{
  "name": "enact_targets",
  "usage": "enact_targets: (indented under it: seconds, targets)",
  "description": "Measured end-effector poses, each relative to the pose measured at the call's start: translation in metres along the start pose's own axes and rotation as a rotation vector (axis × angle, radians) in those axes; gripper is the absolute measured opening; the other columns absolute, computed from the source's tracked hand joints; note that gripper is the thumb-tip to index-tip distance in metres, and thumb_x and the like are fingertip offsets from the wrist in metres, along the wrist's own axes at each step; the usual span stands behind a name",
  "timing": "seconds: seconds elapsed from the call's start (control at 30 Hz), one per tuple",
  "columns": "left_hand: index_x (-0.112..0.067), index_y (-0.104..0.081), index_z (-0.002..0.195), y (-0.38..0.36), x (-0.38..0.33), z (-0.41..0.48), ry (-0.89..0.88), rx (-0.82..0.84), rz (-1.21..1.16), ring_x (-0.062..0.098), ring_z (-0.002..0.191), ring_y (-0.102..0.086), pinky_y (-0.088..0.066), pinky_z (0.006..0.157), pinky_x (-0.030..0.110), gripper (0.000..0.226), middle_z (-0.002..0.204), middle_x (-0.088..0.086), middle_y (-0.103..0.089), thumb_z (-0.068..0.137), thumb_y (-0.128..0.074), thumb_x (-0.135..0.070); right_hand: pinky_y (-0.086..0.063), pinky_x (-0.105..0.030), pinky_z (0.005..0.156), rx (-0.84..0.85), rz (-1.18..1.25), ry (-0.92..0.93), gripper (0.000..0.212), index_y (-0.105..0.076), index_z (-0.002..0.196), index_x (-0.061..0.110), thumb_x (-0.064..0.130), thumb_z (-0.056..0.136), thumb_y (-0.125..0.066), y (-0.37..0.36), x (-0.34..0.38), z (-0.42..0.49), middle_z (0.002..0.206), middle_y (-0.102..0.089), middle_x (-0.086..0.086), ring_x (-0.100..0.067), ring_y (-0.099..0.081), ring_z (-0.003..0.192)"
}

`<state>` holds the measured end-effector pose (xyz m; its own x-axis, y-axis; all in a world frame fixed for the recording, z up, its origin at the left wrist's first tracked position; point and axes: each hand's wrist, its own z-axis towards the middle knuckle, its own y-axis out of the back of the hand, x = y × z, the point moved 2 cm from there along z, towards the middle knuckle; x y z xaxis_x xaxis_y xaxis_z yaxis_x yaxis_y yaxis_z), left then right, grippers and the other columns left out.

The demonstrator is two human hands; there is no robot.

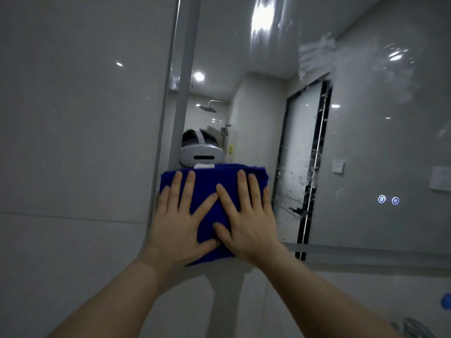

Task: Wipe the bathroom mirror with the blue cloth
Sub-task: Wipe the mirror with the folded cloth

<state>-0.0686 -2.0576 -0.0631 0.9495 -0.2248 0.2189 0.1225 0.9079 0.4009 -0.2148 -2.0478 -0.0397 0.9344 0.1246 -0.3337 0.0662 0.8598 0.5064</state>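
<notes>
Both my left hand and my right hand lie flat on the blue cloth, fingers straight and spread and gripping nothing. They press this folded, fuzzy rectangle against the lower left corner of the mirror. To the right the glossy glass carries white soapy smears and droplets, with two small round lit icons lower down, while smooth pale grey wall tiles lie just left of the mirror's edge.
</notes>
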Motion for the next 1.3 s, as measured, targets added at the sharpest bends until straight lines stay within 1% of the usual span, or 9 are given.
enact_targets:
  seconds: [0.07, 0.13, 0.2, 0.27, 0.4, 0.57, 0.67, 0.8, 1.3]
  targets:
    - [-0.025, -0.031, 0.138, 0.013, 0.006, 0.023, 0.0, 0.003, 0.009, 0.047, 0.132, -0.023, -0.017, 0.102, 0.057, 0.083, 0.144, 0.029, -0.026, 0.069, -0.036, -0.072, -0.011, -0.059, 0.107, -0.012, 0.045, 0.025, 0.068, -0.024, 0.144, 0.025, 0.056, 0.085, -0.04, 0.011, -0.008, 0.022, 0.15, -0.019, -0.022, -0.043, -0.018, 0.137]
    - [-0.03, -0.016, 0.14, 0.021, 0.014, 0.046, 0.011, 0.022, 0.011, 0.042, 0.137, -0.004, -0.008, 0.106, 0.053, 0.087, 0.149, 0.025, -0.006, 0.069, -0.036, -0.077, 0.006, -0.055, 0.11, 0.001, 0.059, 0.041, 0.072, -0.006, 0.145, 0.029, 0.057, 0.088, -0.04, 0.021, -0.019, 0.043, 0.154, 0.0, -0.018, -0.04, 0.001, 0.141]
    - [-0.038, 0.011, 0.137, 0.023, 0.02, 0.067, 0.023, 0.046, 0.027, 0.035, 0.133, 0.026, 0.01, 0.108, 0.048, 0.09, 0.145, 0.016, 0.025, 0.067, -0.025, -0.081, 0.011, -0.05, 0.111, -0.009, 0.048, 0.039, 0.072, 0.003, 0.143, 0.032, 0.059, 0.089, -0.035, 0.028, -0.029, 0.061, 0.154, 0.009, -0.015, -0.036, 0.01, 0.141]
    - [-0.04, 0.024, 0.131, 0.025, 0.024, 0.086, 0.03, 0.048, 0.029, 0.031, 0.127, 0.038, 0.018, 0.106, 0.045, 0.089, 0.139, 0.012, 0.038, 0.065, -0.019, -0.081, 0.01, -0.049, 0.112, -0.017, 0.042, 0.037, 0.072, 0.005, 0.143, 0.033, 0.06, 0.089, -0.033, 0.036, -0.037, 0.078, 0.154, 0.012, -0.014, -0.034, 0.012, 0.141]
    - [-0.04, 0.023, 0.131, 0.037, 0.028, 0.123, 0.019, 0.031, 0.017, 0.034, 0.133, 0.031, 0.017, 0.107, 0.045, 0.09, 0.139, 0.012, 0.038, 0.067, -0.026, -0.08, 0.01, -0.047, 0.112, -0.046, 0.036, 0.039, 0.071, 0.006, 0.144, 0.033, 0.058, 0.089, -0.032, 0.053, -0.053, 0.106, 0.154, 0.013, -0.013, -0.032, 0.013, 0.142]
    - [-0.041, 0.031, 0.127, 0.058, 0.034, 0.179, 0.016, 0.014, 0.034, 0.034, 0.135, 0.028, 0.014, 0.109, 0.046, 0.087, 0.138, 0.012, 0.041, 0.063, -0.014, -0.08, 0.01, -0.047, 0.112, -0.09, 0.045, 0.016, 0.07, 0.004, 0.146, 0.033, 0.056, 0.09, -0.031, 0.079, -0.079, 0.149, 0.154, 0.015, -0.013, -0.03, 0.015, 0.142]
    - [-0.038, 0.024, 0.134, 0.072, 0.035, 0.215, 0.028, 0.0, 0.056, 0.035, 0.136, 0.026, 0.012, 0.109, 0.048, 0.091, 0.148, 0.016, 0.03, 0.061, -0.012, -0.079, 0.01, -0.047, 0.112, -0.1, 0.033, 0.005, 0.069, 0.007, 0.145, 0.034, 0.056, 0.09, -0.028, 0.095, -0.097, 0.177, 0.154, 0.018, -0.011, -0.028, 0.017, 0.141]
    - [-0.036, 0.013, 0.143, 0.09, 0.038, 0.263, 0.028, -0.012, 0.098, 0.035, 0.135, 0.026, 0.012, 0.11, 0.047, 0.097, 0.149, 0.016, 0.028, 0.06, -0.012, -0.079, 0.011, -0.047, 0.112, -0.119, 0.035, -0.011, 0.068, 0.008, 0.145, 0.034, 0.054, 0.091, -0.028, 0.117, -0.12, 0.215, 0.154, 0.019, -0.01, -0.028, 0.018, 0.141]
    - [-0.033, 0.007, 0.145, 0.145, 0.056, 0.421, 0.023, -0.141, 0.148, 0.033, 0.139, 0.019, 0.007, 0.112, 0.047, 0.102, 0.153, 0.013, 0.018, 0.058, -0.018, -0.081, 0.011, -0.051, 0.111, -0.226, 0.06, -0.076, 0.064, 0.003, 0.146, 0.036, 0.052, 0.09, -0.025, 0.189, -0.19, 0.345, 0.155, 0.015, -0.007, -0.025, 0.016, 0.142]
